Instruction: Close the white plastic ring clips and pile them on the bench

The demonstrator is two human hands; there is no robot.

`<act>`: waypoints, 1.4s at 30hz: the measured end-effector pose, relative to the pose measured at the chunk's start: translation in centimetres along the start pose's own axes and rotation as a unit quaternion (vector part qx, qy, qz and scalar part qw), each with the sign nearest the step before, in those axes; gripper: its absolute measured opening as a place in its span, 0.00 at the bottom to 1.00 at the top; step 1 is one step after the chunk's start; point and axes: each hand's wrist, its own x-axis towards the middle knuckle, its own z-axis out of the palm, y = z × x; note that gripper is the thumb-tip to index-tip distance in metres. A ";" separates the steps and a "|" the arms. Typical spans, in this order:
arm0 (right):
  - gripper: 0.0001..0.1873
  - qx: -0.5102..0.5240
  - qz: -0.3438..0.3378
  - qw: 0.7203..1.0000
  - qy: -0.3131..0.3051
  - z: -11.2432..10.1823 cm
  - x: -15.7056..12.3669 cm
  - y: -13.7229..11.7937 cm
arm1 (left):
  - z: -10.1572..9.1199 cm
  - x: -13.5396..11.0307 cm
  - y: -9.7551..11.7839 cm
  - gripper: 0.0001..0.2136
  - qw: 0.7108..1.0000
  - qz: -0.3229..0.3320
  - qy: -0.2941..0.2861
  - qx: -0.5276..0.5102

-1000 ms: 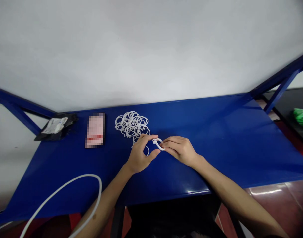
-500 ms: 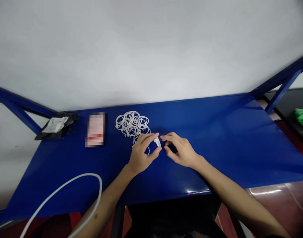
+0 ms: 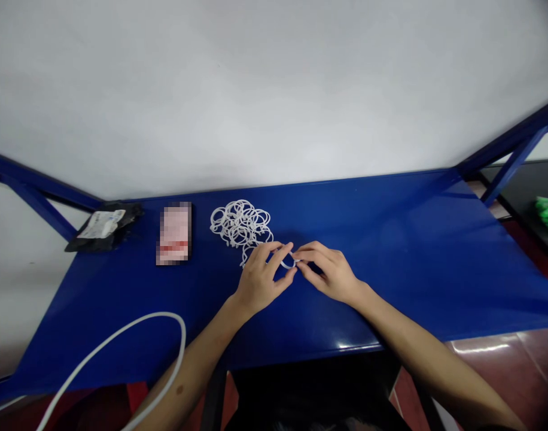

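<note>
White is the little loop [image 3: 289,267] I can see from far away, held up between two bare hands over a shiny blue table [image 3: 368,233]. The left hand [image 3: 261,281] has it between its fingers and thumb. The right hand [image 3: 330,274] pinches the loop's right side with its fingertips. The fingers hide some of the loop, so I can't tell how hard they squeeze.

Just behind the left hand I see a messy pile of white loops [image 3: 240,230] on the table. Left of that lies a pink box [image 3: 174,230], too blurry for me to read. Next to it is a black packet [image 3: 89,244] with a white label. A big white cord [image 3: 166,314] bends near me at the lower left.
</note>
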 end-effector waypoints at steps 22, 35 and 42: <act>0.15 0.414 0.332 0.844 -0.075 0.7 0.8 -0.4 | 0.2 0.0 0.8 0.02 0.997 -0.010 0.054 0.063; 0.09 0.249 0.241 0.938 -0.014 0.7 0.2 -0.2 | -0.8 0.7 1.4 0.03 0.949 -0.219 -0.012 -0.225; 0.10 0.145 0.133 0.980 -0.007 0.7 -0.2 -0.5 | 0.1 -0.2 1.8 0.04 0.974 -0.135 0.030 -0.180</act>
